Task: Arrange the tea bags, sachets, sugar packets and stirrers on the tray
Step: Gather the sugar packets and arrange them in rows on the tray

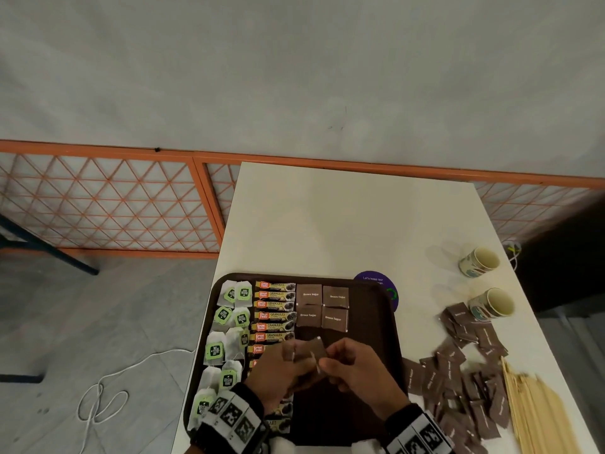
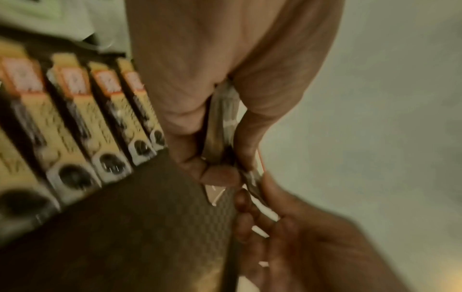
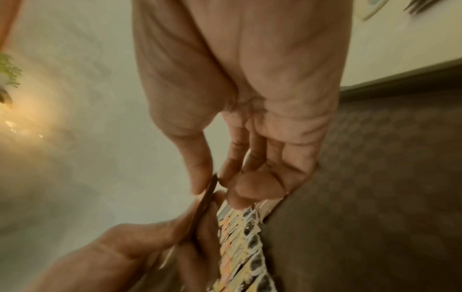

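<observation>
A dark brown tray (image 1: 373,326) holds tea bags (image 1: 229,322) on its left, coffee granule sachets (image 1: 273,316) in a middle column and a block of brown sugar packets (image 1: 322,306) at its top right. Above the tray's middle, my left hand (image 1: 293,357) grips a small stack of brown sugar packets (image 2: 220,122) between thumb and fingers. My right hand (image 1: 327,363) meets it and pinches the edge of one brown packet (image 3: 209,190) from that stack. More loose sugar packets (image 1: 458,388) and wooden stirrers (image 1: 537,411) lie on the table to the right.
Two paper cups (image 1: 479,262) (image 1: 492,304) stand near the white table's right edge. A purple round sticker (image 1: 376,281) shows behind the tray's far right corner. An orange lattice fence (image 1: 108,204) and a white cord (image 1: 108,391) on the floor are to the left.
</observation>
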A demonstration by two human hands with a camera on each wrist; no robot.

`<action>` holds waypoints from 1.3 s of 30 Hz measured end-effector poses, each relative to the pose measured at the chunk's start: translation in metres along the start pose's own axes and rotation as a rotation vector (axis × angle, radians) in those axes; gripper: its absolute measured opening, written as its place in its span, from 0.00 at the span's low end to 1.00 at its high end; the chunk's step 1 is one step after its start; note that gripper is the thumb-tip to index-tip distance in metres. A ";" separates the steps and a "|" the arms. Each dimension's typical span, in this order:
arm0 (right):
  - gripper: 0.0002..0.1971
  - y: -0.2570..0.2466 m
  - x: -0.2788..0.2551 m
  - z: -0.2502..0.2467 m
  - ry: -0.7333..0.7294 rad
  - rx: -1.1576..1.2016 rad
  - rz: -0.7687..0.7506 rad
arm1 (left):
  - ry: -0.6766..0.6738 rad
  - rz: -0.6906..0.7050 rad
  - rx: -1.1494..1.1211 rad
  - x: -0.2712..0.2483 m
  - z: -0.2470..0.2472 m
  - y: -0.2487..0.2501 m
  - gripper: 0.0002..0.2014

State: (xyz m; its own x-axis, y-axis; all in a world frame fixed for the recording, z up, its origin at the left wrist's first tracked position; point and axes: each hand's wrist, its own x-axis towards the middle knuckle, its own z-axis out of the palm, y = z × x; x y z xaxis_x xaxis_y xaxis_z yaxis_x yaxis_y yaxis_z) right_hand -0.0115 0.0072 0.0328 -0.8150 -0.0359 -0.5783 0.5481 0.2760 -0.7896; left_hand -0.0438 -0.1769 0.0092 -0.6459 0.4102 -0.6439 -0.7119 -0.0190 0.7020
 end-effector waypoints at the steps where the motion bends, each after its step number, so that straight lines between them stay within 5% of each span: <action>1: 0.10 0.003 -0.001 -0.002 -0.035 -0.089 -0.021 | -0.009 0.041 0.189 0.001 -0.002 -0.003 0.14; 3: 0.08 0.007 0.000 -0.003 -0.091 -0.329 -0.090 | -0.054 0.086 0.525 0.002 -0.004 -0.007 0.17; 5: 0.04 0.008 0.001 -0.001 -0.085 -0.425 -0.109 | -0.042 0.091 0.625 0.003 -0.006 -0.010 0.18; 10: 0.05 0.028 0.027 0.002 0.168 -0.002 0.150 | 0.178 0.036 0.171 0.002 -0.021 -0.008 0.04; 13: 0.03 0.037 0.049 0.012 0.264 0.192 0.256 | 0.237 -0.011 -0.009 -0.005 -0.032 0.001 0.04; 20: 0.10 0.046 0.070 0.036 0.490 -0.156 0.282 | 0.284 -0.079 -0.124 -0.011 -0.043 0.000 0.08; 34: 0.17 0.032 0.072 0.036 0.421 -0.288 0.319 | 0.255 -0.107 -0.176 -0.018 -0.027 0.014 0.10; 37: 0.17 0.022 0.049 0.032 0.395 -0.186 0.102 | 0.246 -0.117 -0.200 -0.015 -0.025 0.012 0.07; 39: 0.18 0.008 0.029 0.030 0.195 -0.030 -0.045 | 0.248 -0.129 -0.221 -0.012 -0.020 0.011 0.06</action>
State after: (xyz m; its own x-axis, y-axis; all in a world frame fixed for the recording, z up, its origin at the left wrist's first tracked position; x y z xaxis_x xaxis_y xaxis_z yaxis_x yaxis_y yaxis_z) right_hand -0.0255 -0.0201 0.0038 -0.8610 0.1367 -0.4899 0.5070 0.3067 -0.8055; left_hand -0.0493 -0.2000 0.0181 -0.5745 0.1891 -0.7963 -0.8171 -0.1893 0.5445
